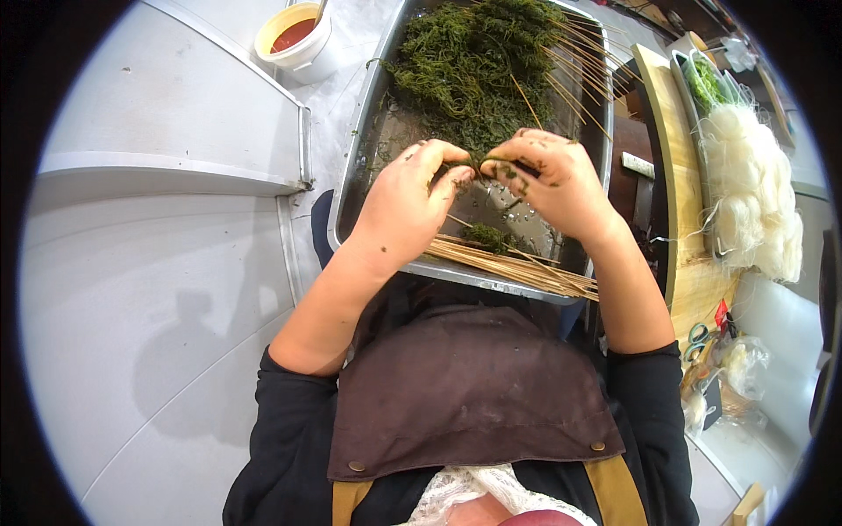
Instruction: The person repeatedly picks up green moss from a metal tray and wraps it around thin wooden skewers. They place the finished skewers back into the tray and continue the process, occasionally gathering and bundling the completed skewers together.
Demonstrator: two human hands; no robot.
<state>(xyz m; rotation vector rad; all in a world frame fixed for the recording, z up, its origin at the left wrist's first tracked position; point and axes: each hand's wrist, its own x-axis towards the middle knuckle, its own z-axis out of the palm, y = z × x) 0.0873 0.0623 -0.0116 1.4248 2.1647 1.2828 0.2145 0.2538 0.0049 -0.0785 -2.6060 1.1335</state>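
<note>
My left hand [411, 200] and my right hand [559, 187] meet almost fingertip to fingertip over a metal tray [343, 177]. Each pinches part of a dark green strand [498, 158] that looks like seaweed. Green scraps cling to the fingers of both. Beyond them a large heap of wet green seaweed [467, 72] fills the far part of the tray. Thin bamboo skewers [579, 62] stick out from its right side. Below my hands, a bundle of bare skewers [510, 266] lies across the near rim, with a small green clump [487, 235] beside it.
A white bucket [312, 56] of reddish liquid stands at the far left of the tray. To the right, a wooden board [684, 217] bears a container with a pile of white noodle-like strands [746, 184] and shredded greens [705, 82]. Scissors [697, 335] and plastic bags [743, 365] lie nearer.
</note>
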